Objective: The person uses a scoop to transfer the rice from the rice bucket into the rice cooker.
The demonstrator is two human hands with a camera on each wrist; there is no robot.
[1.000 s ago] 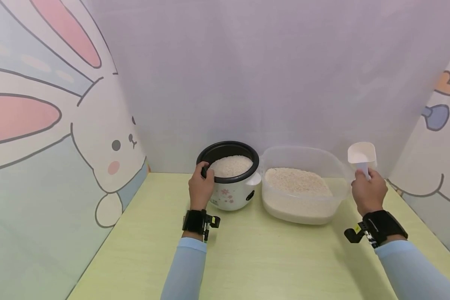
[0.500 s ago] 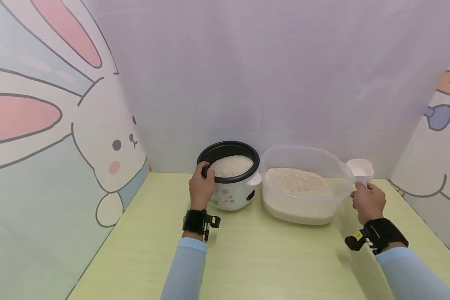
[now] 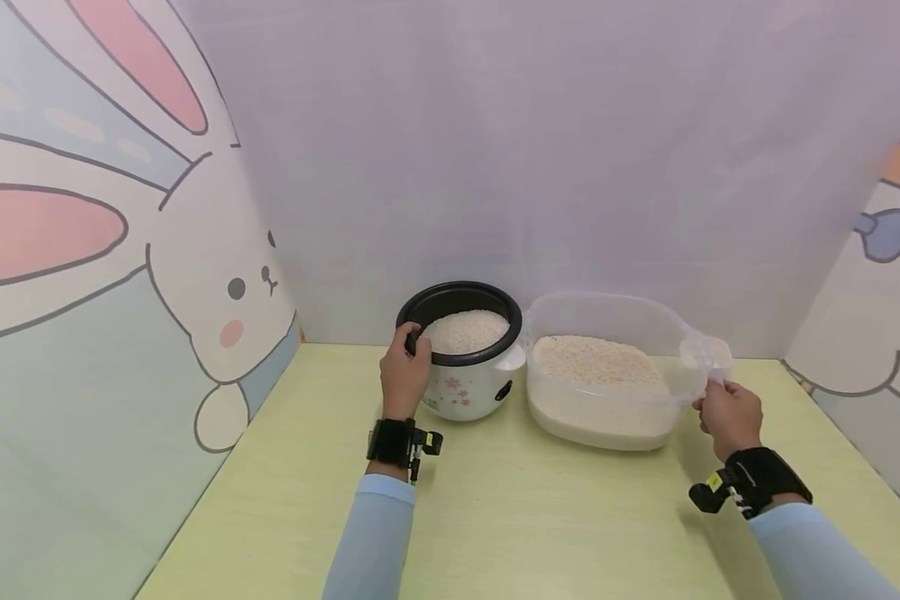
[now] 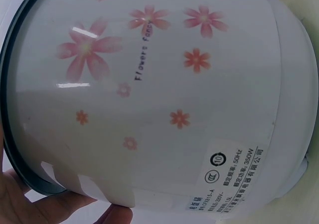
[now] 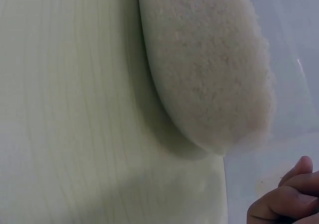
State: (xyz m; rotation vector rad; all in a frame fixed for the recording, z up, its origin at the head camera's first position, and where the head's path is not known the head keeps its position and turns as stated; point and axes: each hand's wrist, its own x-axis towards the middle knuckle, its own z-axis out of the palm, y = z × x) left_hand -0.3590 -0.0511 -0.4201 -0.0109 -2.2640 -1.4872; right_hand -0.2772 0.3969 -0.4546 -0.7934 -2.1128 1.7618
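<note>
At the back centre of the table stands a white rice cooker [image 3: 457, 396] with pink flowers and a black rim, rice [image 3: 468, 332] heaped inside. My left hand [image 3: 407, 375] grips it at the left of its rim; in the left wrist view the fingers lie against its side. Just right of the cooker, a clear plastic tub [image 3: 607, 304] holds more rice [image 3: 600, 362]. My right hand [image 3: 731, 415] holds a white scoop [image 3: 720, 352] by its handle at the tub's right end. The tub's corner partly overlaps the scoop. Whether they touch, I cannot tell.
A pale green table [image 3: 540, 517] lies under everything. Behind rises a plain lilac cloth backdrop [image 3: 495, 150]. Printed cartoon panels stand at both sides, a rabbit [image 3: 210, 308] on the left one. The cooker's side handle [image 3: 512, 358] is close to the tub.
My right hand has lowered the scoop and brought it left, from above and right of the tub to its right end. My left hand stays on the cooker, which has not moved.
</note>
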